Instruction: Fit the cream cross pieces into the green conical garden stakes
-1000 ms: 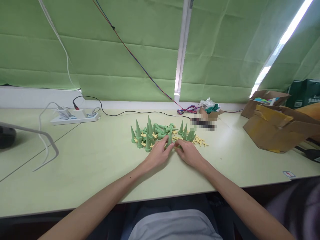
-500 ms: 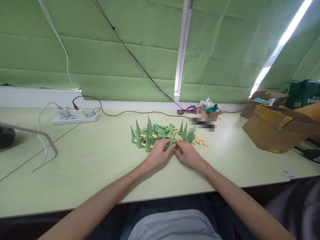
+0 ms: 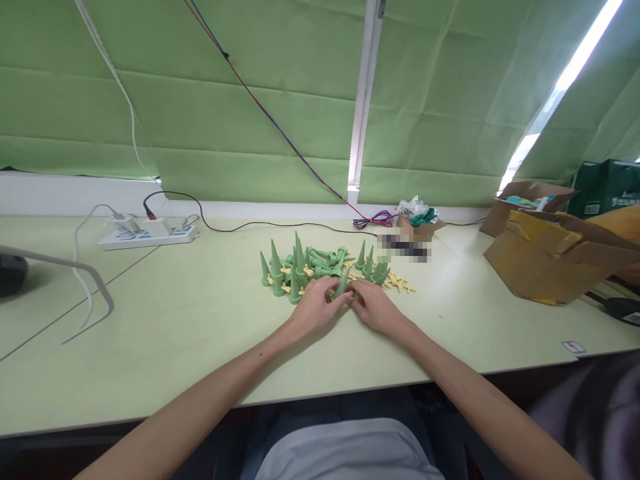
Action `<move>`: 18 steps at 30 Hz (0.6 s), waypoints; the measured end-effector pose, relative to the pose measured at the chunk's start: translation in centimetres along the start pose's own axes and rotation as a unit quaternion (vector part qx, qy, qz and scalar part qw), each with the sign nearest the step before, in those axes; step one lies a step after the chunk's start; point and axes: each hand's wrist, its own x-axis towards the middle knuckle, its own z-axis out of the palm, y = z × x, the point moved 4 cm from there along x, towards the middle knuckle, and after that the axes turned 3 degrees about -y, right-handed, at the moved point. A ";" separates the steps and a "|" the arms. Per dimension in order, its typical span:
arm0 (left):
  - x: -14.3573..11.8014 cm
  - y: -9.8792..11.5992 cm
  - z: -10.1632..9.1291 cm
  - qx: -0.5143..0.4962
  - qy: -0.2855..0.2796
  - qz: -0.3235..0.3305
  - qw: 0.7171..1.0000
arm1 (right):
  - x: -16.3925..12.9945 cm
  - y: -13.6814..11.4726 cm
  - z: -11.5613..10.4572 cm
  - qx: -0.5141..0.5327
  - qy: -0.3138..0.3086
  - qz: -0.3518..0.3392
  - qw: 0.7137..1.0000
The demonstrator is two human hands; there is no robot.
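The green cone (image 3: 343, 285) is lying tilted between both hands, near the middle of the worktop (image 3: 190, 333), at the near side of the heap of cones (image 3: 300, 267). The left hand (image 3: 313, 312) and the right hand (image 3: 376, 309) are pinching it, the fingers closed on its wide end. It is looking like light, stiff, smooth plastic, so it is probably slipping easily; taking it near the wide base seems safer than at the thin tip. Small yellow pieces (image 3: 400, 283) are lying toward the right, and a power strip (image 3: 147, 235) is sitting near the far left edge.

both hands (image 3: 345, 308) apparently pinching green cone (image 3: 343, 285)
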 end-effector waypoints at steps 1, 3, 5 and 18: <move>0.0 0.0 0.0 0.001 0.000 0.001 1.000 | 0.0 0.0 0.0 0.003 0.001 -0.002 1.000; 0.0 0.0 0.0 0.004 0.000 0.000 1.000 | 0.0 0.0 0.0 0.008 0.004 -0.004 1.000; 0.0 -0.1 0.0 0.001 -0.002 -0.008 1.000 | 0.0 -0.1 0.0 0.013 0.009 -0.007 1.000; -0.2 -0.1 -0.2 -0.018 -0.006 -0.043 0.999 | 0.0 -0.5 -0.5 0.035 0.044 -0.026 0.998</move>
